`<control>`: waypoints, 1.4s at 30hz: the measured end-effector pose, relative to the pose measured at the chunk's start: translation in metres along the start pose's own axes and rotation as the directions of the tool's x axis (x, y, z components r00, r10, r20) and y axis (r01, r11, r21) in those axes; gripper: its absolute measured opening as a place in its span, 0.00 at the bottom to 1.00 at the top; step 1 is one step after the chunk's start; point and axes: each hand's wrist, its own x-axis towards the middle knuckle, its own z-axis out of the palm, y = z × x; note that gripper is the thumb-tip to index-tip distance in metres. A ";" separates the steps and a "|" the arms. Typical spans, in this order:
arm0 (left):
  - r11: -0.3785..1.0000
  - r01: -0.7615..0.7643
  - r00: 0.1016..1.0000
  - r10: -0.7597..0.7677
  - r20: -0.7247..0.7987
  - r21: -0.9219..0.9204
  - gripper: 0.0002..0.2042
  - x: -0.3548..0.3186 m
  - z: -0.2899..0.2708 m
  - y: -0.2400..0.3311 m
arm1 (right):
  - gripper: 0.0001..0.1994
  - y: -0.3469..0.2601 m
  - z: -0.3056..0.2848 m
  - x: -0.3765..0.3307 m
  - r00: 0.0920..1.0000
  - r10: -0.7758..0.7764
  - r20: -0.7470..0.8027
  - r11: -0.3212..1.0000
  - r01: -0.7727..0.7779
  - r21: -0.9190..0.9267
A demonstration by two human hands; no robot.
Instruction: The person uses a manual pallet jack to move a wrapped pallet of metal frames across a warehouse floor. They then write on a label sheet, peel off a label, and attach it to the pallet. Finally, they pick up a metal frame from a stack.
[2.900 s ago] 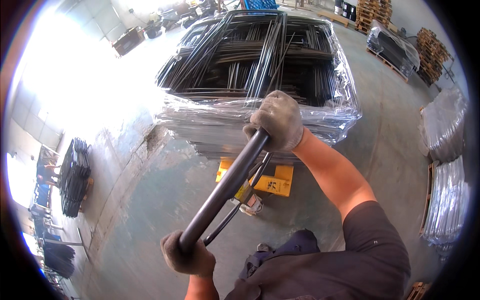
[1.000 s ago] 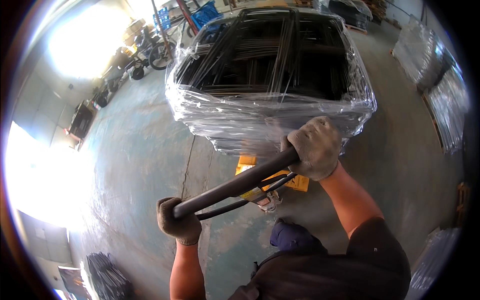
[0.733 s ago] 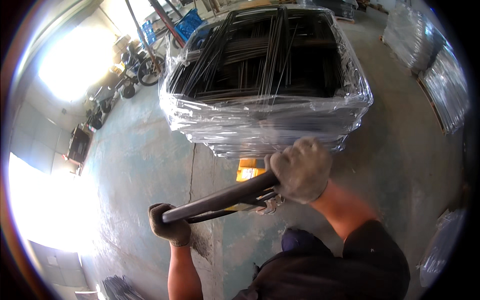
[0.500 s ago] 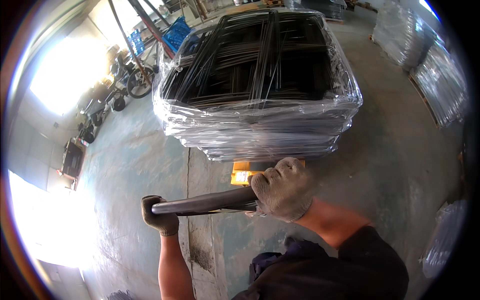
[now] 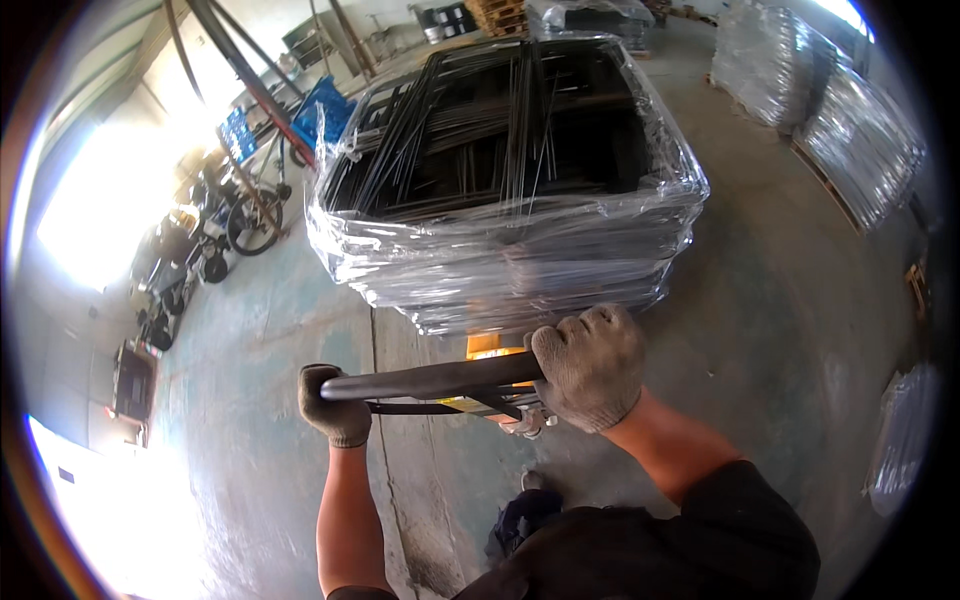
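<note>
Both my hands wear grey knit gloves and grip the dark tubular handle bar (image 5: 430,380) of a yellow pallet jack (image 5: 488,346). My left hand (image 5: 335,408) closes on the bar's left end, my right hand (image 5: 590,365) on its right end. The bar lies almost level in front of me. Just beyond it stands a large stack of black metal frames wrapped in clear plastic film (image 5: 505,180), resting on the jack, which is mostly hidden under the load and behind the bar.
Concrete floor (image 5: 250,400) with a crack running toward me. Bicycles (image 5: 245,215) and clutter stand at the left by a bright doorway. More film-wrapped stacks (image 5: 860,140) line the right side, and a slanted steel post (image 5: 250,80) rises at the back left.
The handle bar has swung from steeply tilted down to nearly level. The view has turned, so the wrapped stack sits closer and the bright doorway has shifted left.
</note>
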 end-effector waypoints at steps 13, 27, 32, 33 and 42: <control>0.978 -0.194 0.975 0.201 0.092 -0.078 0.04 0.012 0.013 -0.028 | 0.14 -0.038 -0.002 -0.023 0.982 0.190 -0.005 0.971 -0.189 -0.144; 0.971 -0.023 0.982 0.066 0.178 -0.236 0.06 0.042 0.044 -0.086 | 0.15 -0.117 -0.004 -0.020 0.944 0.325 0.060 0.936 -0.312 -0.162; 0.947 0.032 0.981 0.033 0.194 -0.320 0.05 0.039 0.069 -0.085 | 0.16 -0.123 0.002 -0.030 0.923 0.383 0.033 0.906 -0.368 -0.208; 0.951 -0.007 0.981 0.066 0.180 -0.309 0.05 0.037 0.072 -0.084 | 0.16 -0.123 0.001 -0.032 0.925 0.378 0.033 0.909 -0.364 -0.204; 0.903 0.010 0.985 0.066 0.162 -0.430 0.05 0.025 0.103 -0.080 | 0.10 -0.095 0.017 -0.043 0.889 0.454 -0.059 0.834 -0.448 -0.322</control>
